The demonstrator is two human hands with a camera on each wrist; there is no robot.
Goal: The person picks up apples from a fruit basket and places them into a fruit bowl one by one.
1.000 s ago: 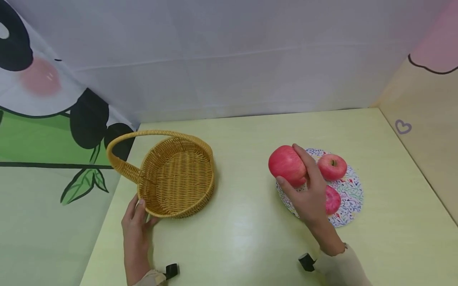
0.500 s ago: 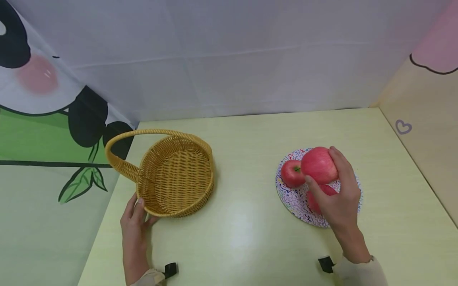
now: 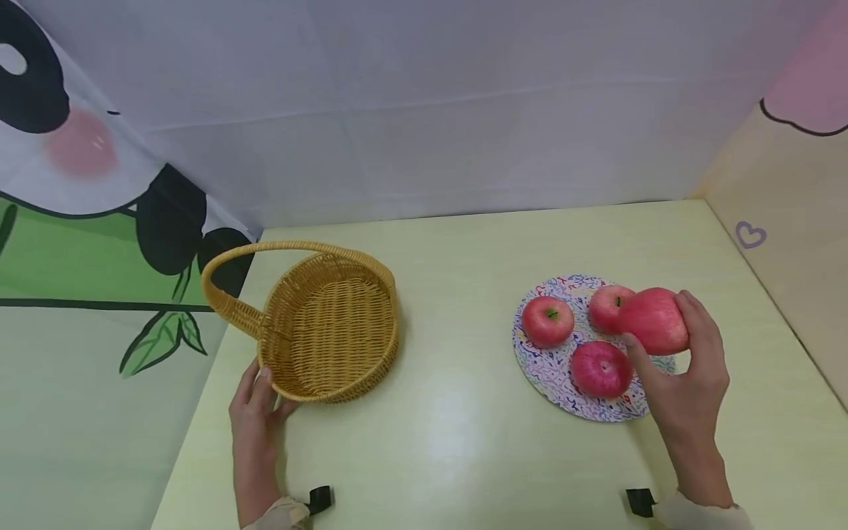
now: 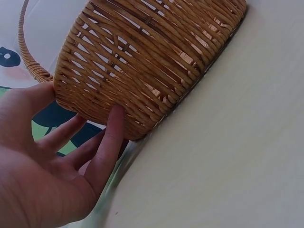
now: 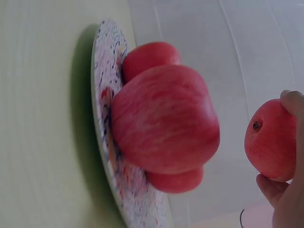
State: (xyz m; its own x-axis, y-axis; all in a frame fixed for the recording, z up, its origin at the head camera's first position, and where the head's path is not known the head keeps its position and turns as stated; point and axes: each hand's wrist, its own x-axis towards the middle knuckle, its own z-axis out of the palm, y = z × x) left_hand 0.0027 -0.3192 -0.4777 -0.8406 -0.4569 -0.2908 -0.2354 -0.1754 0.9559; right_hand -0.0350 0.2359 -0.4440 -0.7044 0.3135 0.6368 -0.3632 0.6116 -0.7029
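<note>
My right hand (image 3: 689, 383) holds a red apple (image 3: 654, 321) between thumb and fingers, over the right side of a round, multicoloured patterned plate (image 3: 550, 383). Three more apples rest on this plate: a left apple (image 3: 547, 322), a front apple (image 3: 601, 369) and a back apple (image 3: 606, 308), partly hidden by the held one. In the right wrist view the held apple (image 5: 273, 142) is apart from the plate. My left hand (image 4: 52, 175) touches the outer wall of a yellow-brown wicker basket (image 4: 128, 61) with extended fingers; the basket (image 3: 331, 331) has nothing inside.
The basket's arched handle (image 3: 225, 294) stands up on its left. Pale wooden table (image 3: 450, 442) lies between basket and plate. A white cloth wall (image 3: 424, 132) rises behind, with printed cartoon panels on both sides.
My right hand has carried the apple rightward across the plate, from its left side to its right edge, uncovering the left and front apples. The left hand stays at the basket.
</note>
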